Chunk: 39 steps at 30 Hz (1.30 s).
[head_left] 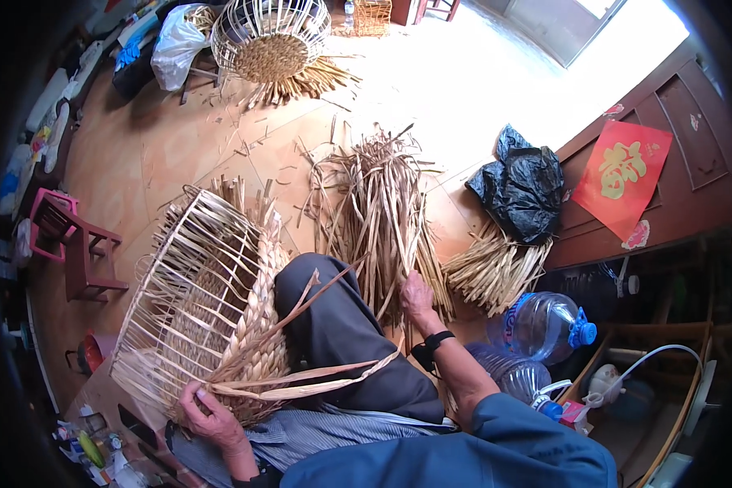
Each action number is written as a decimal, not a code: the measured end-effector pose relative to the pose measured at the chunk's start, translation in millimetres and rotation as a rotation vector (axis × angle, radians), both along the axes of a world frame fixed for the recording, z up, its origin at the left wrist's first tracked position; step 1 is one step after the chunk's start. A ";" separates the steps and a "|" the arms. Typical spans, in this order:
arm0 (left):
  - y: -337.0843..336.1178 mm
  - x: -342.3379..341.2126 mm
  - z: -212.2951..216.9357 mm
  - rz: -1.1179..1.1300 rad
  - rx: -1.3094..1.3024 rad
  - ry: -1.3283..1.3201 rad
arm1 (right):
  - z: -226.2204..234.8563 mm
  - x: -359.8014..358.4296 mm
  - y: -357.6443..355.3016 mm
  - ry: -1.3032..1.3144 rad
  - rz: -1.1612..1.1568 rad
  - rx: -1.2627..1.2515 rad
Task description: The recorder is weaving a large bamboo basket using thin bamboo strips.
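A half-woven basket [191, 285] with a pale wire frame lies tilted against my left knee, a thick braid of dried plant strands running along one side. At its near end my left hand [211, 423] is closed, thumb and fingers pinching the weave where loose strands [317, 381] come out. These strands trail right across my lap. My right hand [417, 297] is closed on a dried strand at the near part of a large bundle of dried strands [382, 203] on the floor. Its fingertips are partly hidden.
Beyond stands another wire-framed basket [272, 57] on loose stalks. At right are a black plastic bag [522, 191] over a straw bundle [500, 268], large plastic bottles [537, 325] and a wooden door [675, 138] with red paper. A small wooden stool [89, 259] stands left.
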<state>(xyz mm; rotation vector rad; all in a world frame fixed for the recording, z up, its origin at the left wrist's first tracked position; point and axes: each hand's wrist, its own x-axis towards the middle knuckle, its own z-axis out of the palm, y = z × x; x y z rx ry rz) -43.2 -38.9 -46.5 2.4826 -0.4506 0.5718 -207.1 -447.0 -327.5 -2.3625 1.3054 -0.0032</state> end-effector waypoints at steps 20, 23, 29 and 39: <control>-10.5 -1.5 6.7 -0.052 -0.024 0.017 | 22.0 -27.4 -5.5 -0.115 -0.017 -0.125; -10.0 -1.5 1.7 -0.047 -0.049 0.022 | 26.9 -35.6 -5.7 -0.124 -0.032 -0.128; -8.5 2.7 5.6 -0.067 -0.024 -0.023 | 83.0 -40.4 -30.0 -0.338 -0.007 -0.277; -12.4 -2.4 39.4 0.040 -0.050 0.238 | 251.8 -13.0 -40.3 -0.908 0.019 0.069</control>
